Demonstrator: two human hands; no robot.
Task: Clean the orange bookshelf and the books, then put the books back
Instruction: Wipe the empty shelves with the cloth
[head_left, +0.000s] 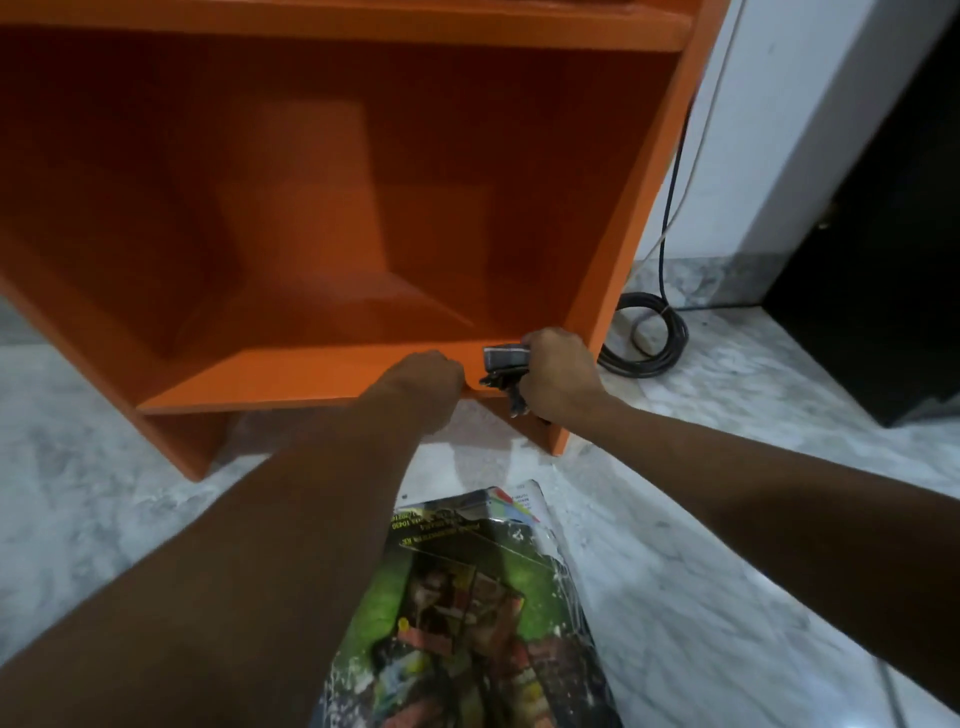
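Arms outstretched, right hand (558, 379) grips grey cloth (501, 359), left hand (426, 376) fisted on bookshelf (291, 376).

shelf: orange wooden bookshelf (332, 208), open front facing near
book: glossy green-covered book (467, 597), flat on floor, nearer
cloth: grey rag (501, 358), lower board's right front edge

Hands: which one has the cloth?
The right hand grips the grey cloth at the orange bookshelf's front edge; the left hand beside it shows no cloth.
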